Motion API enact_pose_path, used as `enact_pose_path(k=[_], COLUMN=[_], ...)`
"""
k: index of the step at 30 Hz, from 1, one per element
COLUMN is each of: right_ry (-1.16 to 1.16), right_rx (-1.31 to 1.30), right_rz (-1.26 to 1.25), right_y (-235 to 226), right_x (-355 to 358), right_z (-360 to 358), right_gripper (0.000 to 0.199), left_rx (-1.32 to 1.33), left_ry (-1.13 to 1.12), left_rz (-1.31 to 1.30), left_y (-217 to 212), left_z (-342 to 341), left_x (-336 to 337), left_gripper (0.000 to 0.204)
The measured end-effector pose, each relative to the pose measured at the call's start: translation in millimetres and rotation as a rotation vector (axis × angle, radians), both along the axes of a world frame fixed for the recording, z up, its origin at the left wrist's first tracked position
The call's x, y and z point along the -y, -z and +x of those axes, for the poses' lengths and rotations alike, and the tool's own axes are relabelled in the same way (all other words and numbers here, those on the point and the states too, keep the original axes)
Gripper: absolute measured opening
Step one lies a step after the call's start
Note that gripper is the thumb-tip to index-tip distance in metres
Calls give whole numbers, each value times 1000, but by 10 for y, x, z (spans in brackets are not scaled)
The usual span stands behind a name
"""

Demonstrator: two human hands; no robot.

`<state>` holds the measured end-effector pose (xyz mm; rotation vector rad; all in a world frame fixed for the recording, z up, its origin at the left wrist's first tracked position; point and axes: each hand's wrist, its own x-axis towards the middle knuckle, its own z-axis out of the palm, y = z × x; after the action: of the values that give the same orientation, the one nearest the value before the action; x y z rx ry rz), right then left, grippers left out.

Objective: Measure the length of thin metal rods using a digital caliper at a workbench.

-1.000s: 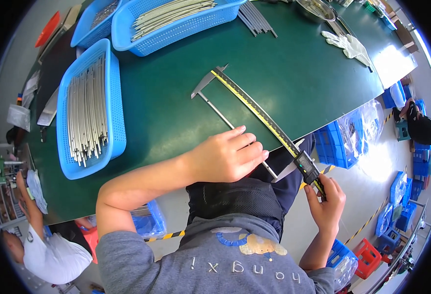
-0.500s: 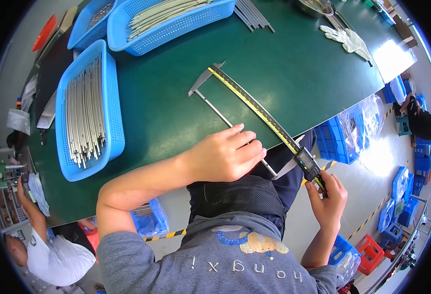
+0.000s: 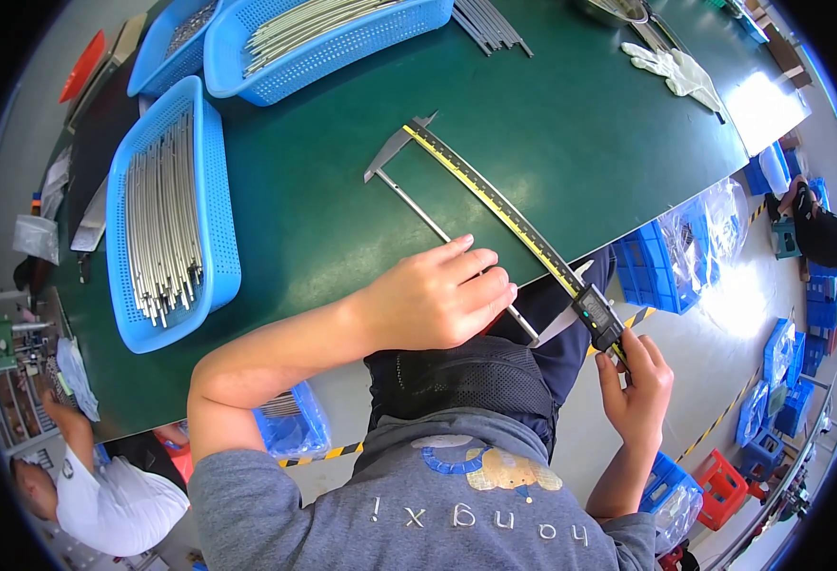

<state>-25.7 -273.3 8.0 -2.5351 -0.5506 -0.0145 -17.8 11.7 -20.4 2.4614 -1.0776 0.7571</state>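
Co-worker's arm drawn back; left hand grips one rod, right hand one caliper.

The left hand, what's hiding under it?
A thin metal rod runs under the left hand. Both ends show at the jaws of the digital caliper; the stretch inside the grip can't be seen.

On the green worktop, a white glove is laid near a metal pan. Blue crates are set on the floor beside it; a red stool is seen lower right, a person in white lower left.
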Motion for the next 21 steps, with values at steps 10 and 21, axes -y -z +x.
enact_pose_path(k=[10, 21], right_ry=[7, 4], right_rx=[-7, -8], right_rz=[4, 1], right_y=[7, 4], right_x=[15, 16], right_z=[-11, -9], right_gripper=[34, 33], left_rx=[-3, -35], left_ry=[-14, -4], left_rz=[-23, -33], left_y=[5, 1], left_z=[13, 15], left_x=[1, 5], left_gripper=[12, 13])
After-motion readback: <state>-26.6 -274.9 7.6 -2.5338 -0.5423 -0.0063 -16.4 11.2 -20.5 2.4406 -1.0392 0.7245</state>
